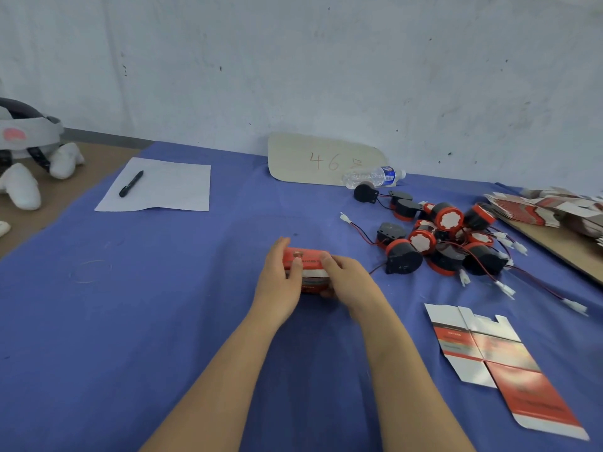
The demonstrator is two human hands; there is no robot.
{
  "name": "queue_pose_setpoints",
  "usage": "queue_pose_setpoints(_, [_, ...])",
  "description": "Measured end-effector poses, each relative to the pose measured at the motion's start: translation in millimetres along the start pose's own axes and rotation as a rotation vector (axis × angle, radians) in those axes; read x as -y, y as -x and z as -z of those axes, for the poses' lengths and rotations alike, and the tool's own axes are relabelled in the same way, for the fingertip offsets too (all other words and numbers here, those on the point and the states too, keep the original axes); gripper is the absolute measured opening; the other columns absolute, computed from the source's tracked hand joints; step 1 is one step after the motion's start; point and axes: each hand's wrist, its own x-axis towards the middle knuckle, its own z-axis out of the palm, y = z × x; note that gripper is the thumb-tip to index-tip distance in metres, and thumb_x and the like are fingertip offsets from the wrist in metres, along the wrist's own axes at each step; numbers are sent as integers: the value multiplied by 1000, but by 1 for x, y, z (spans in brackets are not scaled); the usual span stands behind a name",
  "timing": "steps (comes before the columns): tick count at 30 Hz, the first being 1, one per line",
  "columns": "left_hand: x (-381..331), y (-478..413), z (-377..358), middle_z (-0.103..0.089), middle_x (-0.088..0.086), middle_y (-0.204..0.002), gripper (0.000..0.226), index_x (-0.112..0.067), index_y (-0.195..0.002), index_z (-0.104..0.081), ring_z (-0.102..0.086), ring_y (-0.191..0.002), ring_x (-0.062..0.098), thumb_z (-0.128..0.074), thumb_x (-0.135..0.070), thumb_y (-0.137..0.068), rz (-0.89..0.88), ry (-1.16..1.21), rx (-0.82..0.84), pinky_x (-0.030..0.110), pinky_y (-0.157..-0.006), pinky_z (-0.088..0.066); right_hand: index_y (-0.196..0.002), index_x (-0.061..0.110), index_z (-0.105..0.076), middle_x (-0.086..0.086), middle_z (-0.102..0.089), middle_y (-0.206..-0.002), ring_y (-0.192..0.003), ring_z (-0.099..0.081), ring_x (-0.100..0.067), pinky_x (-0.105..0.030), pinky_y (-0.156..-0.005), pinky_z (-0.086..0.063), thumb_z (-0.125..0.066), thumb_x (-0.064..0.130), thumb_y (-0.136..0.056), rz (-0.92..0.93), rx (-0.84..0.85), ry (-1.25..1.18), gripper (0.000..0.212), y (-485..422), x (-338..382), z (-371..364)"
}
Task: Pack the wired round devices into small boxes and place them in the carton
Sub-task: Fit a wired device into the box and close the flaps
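Both hands meet at the middle of the blue tabletop point(156, 308), holding a small red box point(305, 260) between them. The left hand point(280, 282) curls its grip round the box's left end, thumb on top. The right hand point(347, 282) pinches the right end. A pile of black-and-red wired round devices point(440, 246) lies to the right, apart from the box. Flat unfolded boxes point(496, 357) lie nearer the person. Farther back are a water bottle point(375, 176), a card marked 46 point(306, 158) and a paper sheet point(169, 187) with a pen point(131, 183)
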Motion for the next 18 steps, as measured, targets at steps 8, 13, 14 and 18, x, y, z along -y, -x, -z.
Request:
queue_pose_setpoints(8, [-3, -3, 0, -35, -7, -144, 40, -28, -139, -44, -42, -114, 5, -45, -23, -99, 70, 116, 16, 17, -88, -33, -141, 33, -34, -9, -59, -125, -110, -61, -19, -21, -81, -55, -51, 14, -98, 97, 176, -180, 50, 6, -4, 14])
queue_pose_setpoints(13, [3, -3, 4, -35, -12, -132, 47, -28, -136, -47, -42, -113, 4, -60, -29, -91, 11, -13, 52, 9, -82, -34, -135, 22, -54, -8, -68, -110, -82, -67, -18, -30, -82, -57, -56, 21, -95, 209, 63, 156, 40, 6, -8, 21])
queue_pose_setpoints(14, [3, -4, 4, -35, -11, -133, 47, -27, -136, -47, -43, -116, 6, -59, -28, -91, 10, -15, 50, 12, -86, -36, -134, 24, -55, -10, -69, -105, -81, -68, -20, -32, -83, -57, -56, 23, -95, 221, 46, 193, 39, 6, -8, 19])
queue_pose_setpoints(18, [2, -6, 3, -28, 4, -150, 42, -23, -137, -48, -37, -133, 20, -54, -22, -95, 16, -65, 16, 36, -109, -35, -135, 23, -54, -5, -68, -103, -73, -61, -10, -23, -79, -55, -48, 25, -100, 263, 58, 258, 36, 7, -9, 9])
